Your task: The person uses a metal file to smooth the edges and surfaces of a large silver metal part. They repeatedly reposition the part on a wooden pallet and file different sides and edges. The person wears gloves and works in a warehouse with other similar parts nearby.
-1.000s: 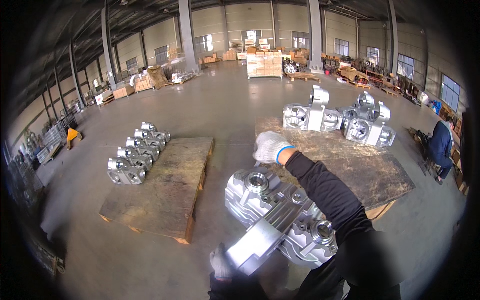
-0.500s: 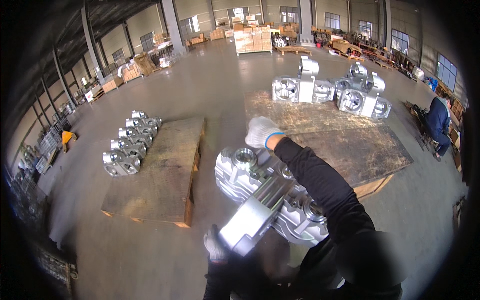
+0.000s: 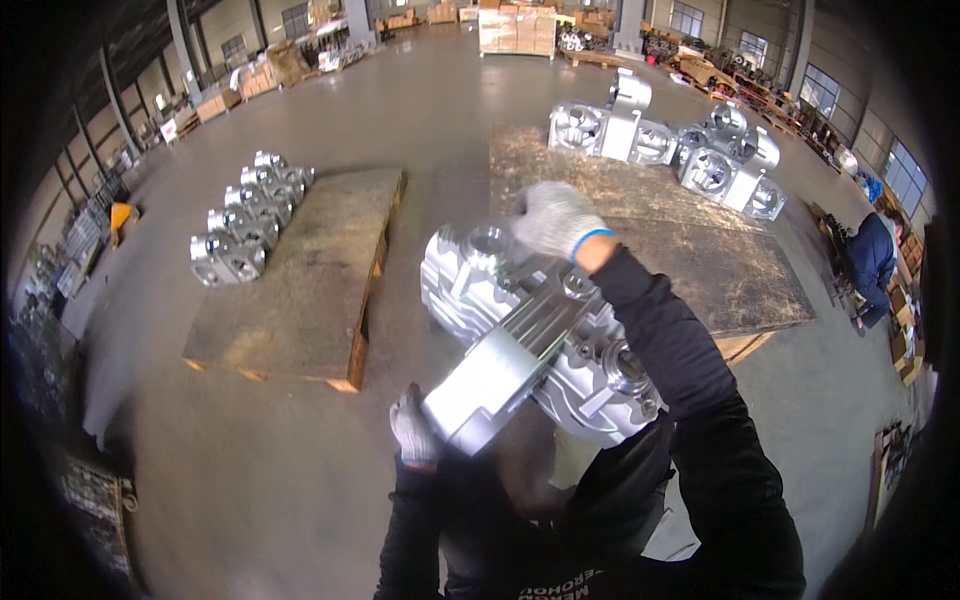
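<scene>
A large silvery metal casting (image 3: 478, 388), with round bores and ribbed sides, is in front of my body. It lies aslant, its smooth block end towards me. My left hand (image 3: 414, 430), in a grey-white work glove, grips the near left end of that block; some of its fingers are hidden beneath. Over the far end, my right hand (image 3: 562, 220) is closed in a pale knitted glove with a blue cuff. Its fingertips are blurred and partly hidden behind the casting.
Similar castings (image 3: 622, 133) stand on a wood-topped platform (image 3: 700, 270) ahead right. A lower wooden pallet (image 3: 300, 275) lies to the left, with a row of castings (image 3: 240, 230) along its far left side. A seated person (image 3: 872, 262) is at far right. Stacked cartons (image 3: 517, 30) stand far ahead.
The view has tipped down, so the pallets sit higher in it. My right hand has shifted right and nearer across the casting's far end. My left hand stays at the block.
</scene>
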`<state>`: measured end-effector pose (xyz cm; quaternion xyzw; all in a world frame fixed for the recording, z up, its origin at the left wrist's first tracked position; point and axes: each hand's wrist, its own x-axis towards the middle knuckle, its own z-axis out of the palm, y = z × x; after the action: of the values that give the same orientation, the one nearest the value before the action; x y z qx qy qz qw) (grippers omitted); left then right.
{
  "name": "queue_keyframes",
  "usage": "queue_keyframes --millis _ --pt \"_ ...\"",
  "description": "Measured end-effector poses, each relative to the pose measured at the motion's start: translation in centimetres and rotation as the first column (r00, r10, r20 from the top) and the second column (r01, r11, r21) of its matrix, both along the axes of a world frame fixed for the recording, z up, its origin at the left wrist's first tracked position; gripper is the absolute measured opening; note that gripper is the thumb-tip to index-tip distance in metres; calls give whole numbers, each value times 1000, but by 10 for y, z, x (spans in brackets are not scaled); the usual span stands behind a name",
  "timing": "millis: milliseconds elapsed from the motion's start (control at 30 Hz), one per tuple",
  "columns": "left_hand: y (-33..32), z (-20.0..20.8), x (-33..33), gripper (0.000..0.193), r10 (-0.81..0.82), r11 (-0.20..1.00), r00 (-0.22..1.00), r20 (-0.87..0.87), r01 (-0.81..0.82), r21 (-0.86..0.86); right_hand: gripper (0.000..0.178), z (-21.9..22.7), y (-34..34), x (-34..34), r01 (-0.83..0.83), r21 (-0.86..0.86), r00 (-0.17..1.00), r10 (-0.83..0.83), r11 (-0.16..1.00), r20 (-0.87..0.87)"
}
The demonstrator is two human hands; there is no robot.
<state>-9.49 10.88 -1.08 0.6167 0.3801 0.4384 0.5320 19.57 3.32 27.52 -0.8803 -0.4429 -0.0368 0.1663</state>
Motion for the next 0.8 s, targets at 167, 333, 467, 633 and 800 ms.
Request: queue_keyframes --millis 167,333,467,633,800 --pt "-5 24 8 33 126 842 916 381 104 -529 29 3 -11 -7 1 73 999 3 997 -53" --pt "-6 23 7 28 117 812 911 396 142 -567 33 7 -20 -14 20 106 997 -28 994 70" --pt "-6 21 6 22 150 789 900 409 140 -598 30 1 -23 -19 71 81 997 -68 994 -40" --pt "-5 21 9 25 123 835 956 265 45 -549 29 -4 -32 -19 17 186 999 -12 982 -30" --pt "-5 23 9 25 122 818 932 342 101 -566 29 -6 -39 -22 20 153 998 -10 988 -67"
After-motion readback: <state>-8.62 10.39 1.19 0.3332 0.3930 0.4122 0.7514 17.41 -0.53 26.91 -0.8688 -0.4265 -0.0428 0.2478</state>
